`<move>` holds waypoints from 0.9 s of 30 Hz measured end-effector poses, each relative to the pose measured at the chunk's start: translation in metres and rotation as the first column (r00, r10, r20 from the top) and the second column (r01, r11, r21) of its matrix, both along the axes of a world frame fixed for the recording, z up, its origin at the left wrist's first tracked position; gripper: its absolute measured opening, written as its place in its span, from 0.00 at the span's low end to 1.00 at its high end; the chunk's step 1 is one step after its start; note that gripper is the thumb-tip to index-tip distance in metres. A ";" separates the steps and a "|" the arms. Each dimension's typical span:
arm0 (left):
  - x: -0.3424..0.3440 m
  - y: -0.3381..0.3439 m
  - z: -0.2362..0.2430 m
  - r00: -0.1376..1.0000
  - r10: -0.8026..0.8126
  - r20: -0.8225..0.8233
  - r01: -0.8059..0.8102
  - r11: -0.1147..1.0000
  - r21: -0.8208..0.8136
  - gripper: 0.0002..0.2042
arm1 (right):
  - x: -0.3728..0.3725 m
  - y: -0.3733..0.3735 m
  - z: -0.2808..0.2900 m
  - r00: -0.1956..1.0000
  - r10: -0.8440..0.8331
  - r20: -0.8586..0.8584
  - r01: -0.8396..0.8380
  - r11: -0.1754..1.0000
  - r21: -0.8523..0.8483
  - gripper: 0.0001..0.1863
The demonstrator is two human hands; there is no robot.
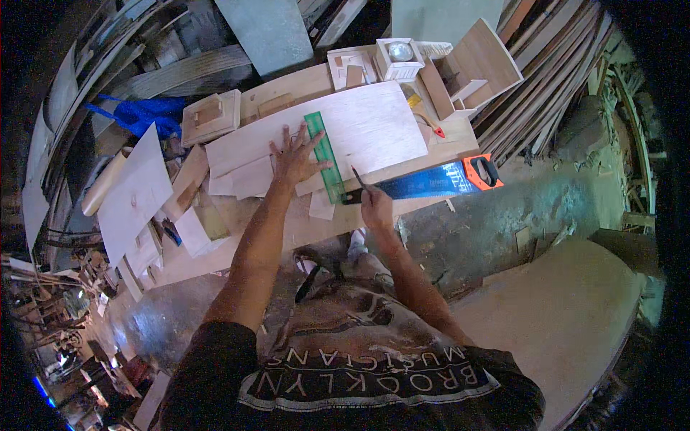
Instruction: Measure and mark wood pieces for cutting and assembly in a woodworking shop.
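My left hand lies with its fingers spread on a thin pale wood sheet, its fingertips on or beside a green see-through ruler. The ruler crosses the sheet from its far edge toward me. In my right hand is a dark pencil, gripped near the sheet's near edge, with the tip pointing up and left, right of the ruler. Whether the tip touches the wood I cannot tell. Just past that hand lies a handsaw with a blue blade and an orange-black handle.
Along the bench's far side stand a small white wooden box with a round top piece and an open wooden box. A red-tipped tool rests near them. Wood offcuts and blue cloth crowd the left; long strips lean at right.
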State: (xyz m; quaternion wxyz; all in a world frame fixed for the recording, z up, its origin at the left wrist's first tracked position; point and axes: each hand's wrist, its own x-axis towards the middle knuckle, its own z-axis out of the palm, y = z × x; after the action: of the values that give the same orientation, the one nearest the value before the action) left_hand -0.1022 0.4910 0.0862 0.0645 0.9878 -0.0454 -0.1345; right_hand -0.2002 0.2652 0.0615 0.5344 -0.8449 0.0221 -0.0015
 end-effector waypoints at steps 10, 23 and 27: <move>-0.001 0.000 -0.002 0.999 0.017 0.050 -0.016 1.000 -0.018 0.46 | -0.008 0.008 0.048 0.984 0.168 0.053 -0.134 0.912 -0.388 0.12; -0.002 0.000 0.003 0.998 0.024 0.061 -0.023 1.000 -0.022 0.46 | 0.011 0.025 0.053 0.960 0.281 -0.010 -0.233 0.773 -0.590 0.09; -0.001 -0.002 0.006 0.999 0.035 0.024 -0.035 0.999 -0.006 0.46 | 0.011 0.028 0.056 0.936 0.311 -0.165 -0.344 0.712 -0.613 0.10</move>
State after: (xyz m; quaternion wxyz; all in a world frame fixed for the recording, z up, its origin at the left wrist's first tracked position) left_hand -0.1030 0.4894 0.0921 0.0690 0.9898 -0.0292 -0.1212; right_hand -0.1891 0.2928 0.1177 0.2100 -0.9649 -0.1162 0.1067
